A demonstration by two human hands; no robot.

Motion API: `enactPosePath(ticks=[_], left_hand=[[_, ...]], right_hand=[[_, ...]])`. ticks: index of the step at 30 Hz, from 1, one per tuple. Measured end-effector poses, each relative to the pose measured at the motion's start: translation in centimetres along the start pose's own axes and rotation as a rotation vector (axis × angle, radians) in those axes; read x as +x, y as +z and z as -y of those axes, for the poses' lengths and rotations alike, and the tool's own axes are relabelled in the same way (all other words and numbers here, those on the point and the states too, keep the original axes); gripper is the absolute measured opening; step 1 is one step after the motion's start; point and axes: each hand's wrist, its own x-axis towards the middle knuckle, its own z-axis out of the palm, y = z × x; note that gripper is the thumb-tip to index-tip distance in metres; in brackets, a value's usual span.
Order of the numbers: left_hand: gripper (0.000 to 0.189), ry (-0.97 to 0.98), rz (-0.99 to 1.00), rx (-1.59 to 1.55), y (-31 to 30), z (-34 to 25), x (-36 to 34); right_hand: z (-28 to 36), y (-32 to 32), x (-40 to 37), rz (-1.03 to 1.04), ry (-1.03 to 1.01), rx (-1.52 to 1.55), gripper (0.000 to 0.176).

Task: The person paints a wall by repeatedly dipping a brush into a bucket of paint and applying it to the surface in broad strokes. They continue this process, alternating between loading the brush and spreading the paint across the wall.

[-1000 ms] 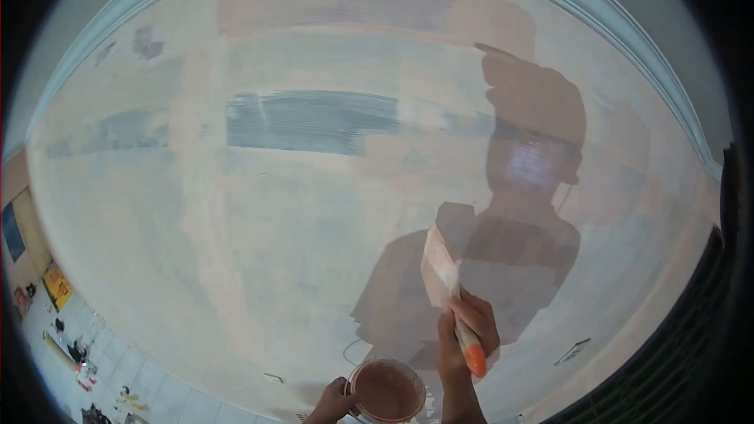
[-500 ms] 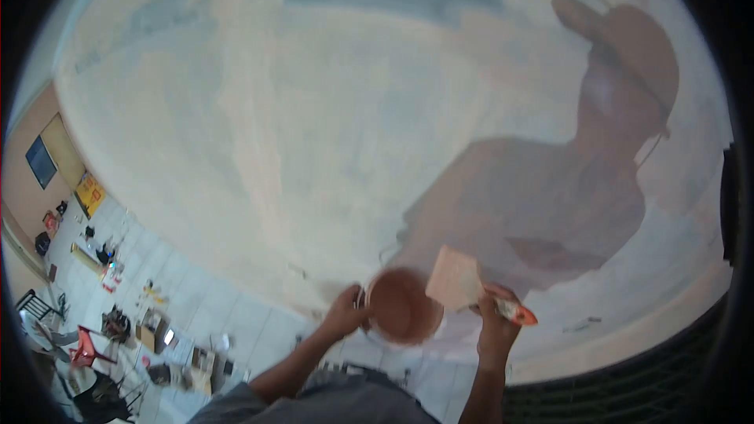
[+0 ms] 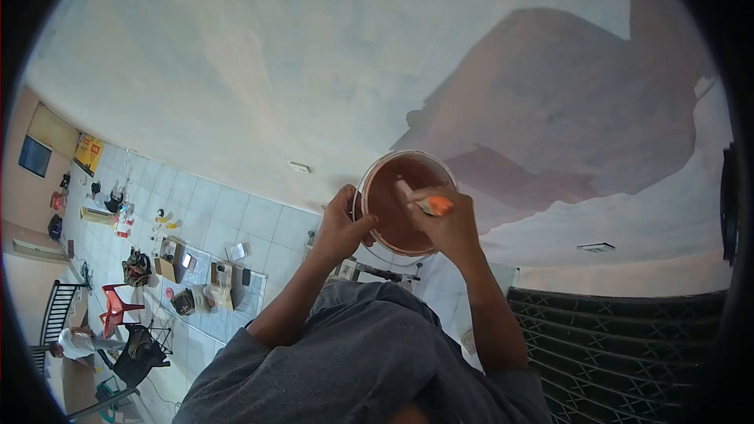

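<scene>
My left hand (image 3: 344, 226) grips the rim of a round bucket (image 3: 377, 180) on its left side, thumb over the edge. Reddish-brown paint (image 3: 393, 216) shows inside the bucket. My right hand (image 3: 448, 224) is closed around the handle of a wide paintbrush (image 3: 434, 205), which has an orange end. The brush points down into the bucket; how deep its head sits in the paint is hard to make out. A pale, patchy wall (image 3: 275, 71) rises in front of both hands.
A dark folding metal grille (image 3: 613, 353) stands at the lower right. Far below on the tiled floor (image 3: 259, 220) are a red plastic chair (image 3: 118, 306), a black chair (image 3: 141, 353), cardboard boxes (image 3: 165, 267) and tools. Another person (image 3: 78, 344) is at the lower left.
My right hand has brought the paintbrush from beside the bucket down into it. The view has tilted downward, so the bucket and both hands appear higher up.
</scene>
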Motion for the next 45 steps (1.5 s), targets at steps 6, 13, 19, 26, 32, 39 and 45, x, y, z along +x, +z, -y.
enactPosePath(ticks=[6, 13, 19, 26, 32, 39, 45], left_hand=[[0.022, -0.002, -0.001, -0.016, -0.1, 0.5, -0.1], [0.022, -0.030, -0.011, 0.013, 0.1, -0.1, -0.1], [0.022, -0.024, 0.002, -0.019, 0.2, -0.4, -0.1], [0.021, -0.048, -0.026, 0.035, 0.3, -0.3, -0.1], [0.020, 0.048, -0.013, -0.006, 0.5, -0.7, -0.3], [0.018, 0.041, 0.030, 0.019, 0.2, -0.8, 0.0], [0.017, 0.057, 0.035, -0.035, 0.1, -1.2, -0.5]], right_hand=[[-2.0, 2.4, 2.2, 0.280, 0.062, -0.206, 0.014], [-5.1, 4.1, 2.3, 0.275, -0.071, -0.365, 0.024], [-5.9, 3.5, 1.7, 0.463, 0.041, -0.401, 0.028], [0.0, -3.9, -0.9, 0.082, 0.224, 0.117, 0.011], [-3.0, -6.1, -4.6, -0.300, 0.532, 0.741, 0.020], [-4.6, -5.4, -6.2, -0.386, 0.451, 1.059, 0.016], [-4.1, -4.6, -5.5, -0.345, 0.351, 1.302, 0.017]])
